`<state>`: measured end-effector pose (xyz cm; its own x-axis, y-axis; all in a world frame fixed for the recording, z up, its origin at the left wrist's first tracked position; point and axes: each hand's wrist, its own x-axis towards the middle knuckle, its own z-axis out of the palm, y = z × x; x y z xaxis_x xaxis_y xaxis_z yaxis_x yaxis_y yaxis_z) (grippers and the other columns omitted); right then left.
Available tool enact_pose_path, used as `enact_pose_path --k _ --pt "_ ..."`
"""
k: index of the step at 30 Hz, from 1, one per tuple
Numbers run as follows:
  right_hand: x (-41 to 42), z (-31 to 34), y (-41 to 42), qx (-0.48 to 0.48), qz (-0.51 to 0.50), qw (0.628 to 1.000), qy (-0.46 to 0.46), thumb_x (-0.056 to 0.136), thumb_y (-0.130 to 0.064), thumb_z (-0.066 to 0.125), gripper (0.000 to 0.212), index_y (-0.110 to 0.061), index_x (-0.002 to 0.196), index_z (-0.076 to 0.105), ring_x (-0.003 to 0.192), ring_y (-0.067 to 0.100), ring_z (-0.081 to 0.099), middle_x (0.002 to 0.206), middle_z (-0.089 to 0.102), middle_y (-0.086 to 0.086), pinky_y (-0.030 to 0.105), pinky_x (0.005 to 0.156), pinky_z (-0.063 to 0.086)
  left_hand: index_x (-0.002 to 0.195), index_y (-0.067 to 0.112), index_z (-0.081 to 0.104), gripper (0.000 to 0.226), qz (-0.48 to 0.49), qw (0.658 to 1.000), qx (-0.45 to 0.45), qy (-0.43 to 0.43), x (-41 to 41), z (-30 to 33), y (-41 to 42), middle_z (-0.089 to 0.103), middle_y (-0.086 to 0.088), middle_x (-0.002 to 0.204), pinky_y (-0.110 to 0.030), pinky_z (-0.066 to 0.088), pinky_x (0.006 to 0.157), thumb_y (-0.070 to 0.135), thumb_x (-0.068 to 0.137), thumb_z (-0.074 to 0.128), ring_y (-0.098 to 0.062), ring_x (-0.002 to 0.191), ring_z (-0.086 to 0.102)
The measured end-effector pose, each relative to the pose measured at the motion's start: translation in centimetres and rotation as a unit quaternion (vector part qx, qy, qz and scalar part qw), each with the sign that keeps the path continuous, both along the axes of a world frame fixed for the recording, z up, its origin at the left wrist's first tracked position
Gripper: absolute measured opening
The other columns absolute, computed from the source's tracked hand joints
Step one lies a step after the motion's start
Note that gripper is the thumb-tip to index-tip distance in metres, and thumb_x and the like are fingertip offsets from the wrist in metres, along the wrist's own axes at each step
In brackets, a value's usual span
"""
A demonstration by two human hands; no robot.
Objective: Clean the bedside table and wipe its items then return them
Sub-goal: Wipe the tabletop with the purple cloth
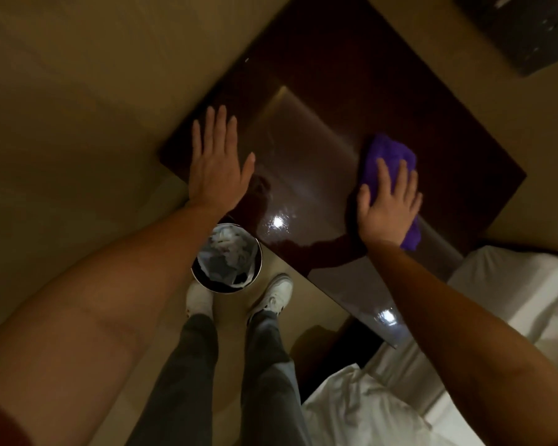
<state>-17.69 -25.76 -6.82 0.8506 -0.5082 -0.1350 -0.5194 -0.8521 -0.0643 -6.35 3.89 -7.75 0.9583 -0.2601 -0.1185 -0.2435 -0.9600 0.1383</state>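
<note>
The dark glossy bedside table (319, 130) fills the middle of the head view, its top bare and shiny with light reflections. A purple cloth (387, 152) lies on the table's right side. My right hand (388, 207) presses flat on the cloth with straight, spread fingers. My left hand (215, 162) rests flat on the table's left edge, fingers straight, holding nothing.
A round metal waste bin (227, 259) with crumpled paper stands on the floor by the table's near-left side, just ahead of my white shoes (273, 294). White bedding (384, 403) lies at the lower right. A dark panel (522, 30) sits on the wall at the top right.
</note>
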Motion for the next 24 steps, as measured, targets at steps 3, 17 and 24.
enact_pose_path --k 3,17,24 --pt "2.5 -0.2 -3.4 -0.006 -0.107 0.994 -0.011 0.096 -0.052 0.037 0.064 -0.036 0.158 0.032 0.156 0.036 0.021 0.169 0.025 0.009 0.059 0.122 0.022 0.159 0.004 0.018 0.077 0.003 1.0 0.01 -0.013 0.2 -0.7 0.3 0.013 -0.019 0.169 -0.055 0.013 0.126 0.059 0.105 0.016 -0.034 0.158 0.007" --pt "26.7 -0.4 4.7 0.038 0.022 0.998 -0.045 0.098 -0.051 0.029 0.064 -0.038 0.161 0.025 0.157 0.037 0.013 0.171 0.017 0.009 0.056 0.125 0.014 0.159 0.001 0.018 0.082 -0.005 0.999 0.007 -0.04 0.5 -1.3 0.2 0.016 -0.02 0.168 -0.053 0.014 0.127 0.061 0.104 0.017 -0.033 0.157 0.01" --pt "17.9 -0.6 13.4 0.018 0.25 0.968 -0.028 0.101 -0.05 0.033 0.059 -0.037 0.159 0.031 0.157 0.038 0.016 0.169 0.024 0.009 0.062 0.122 0.019 0.156 -0.002 0.027 0.08 0.021 0.991 -0.109 -0.068 0.3 -1.0 0.5 0.024 -0.021 0.166 -0.055 0.018 0.125 0.059 0.105 0.022 -0.035 0.156 0.018"
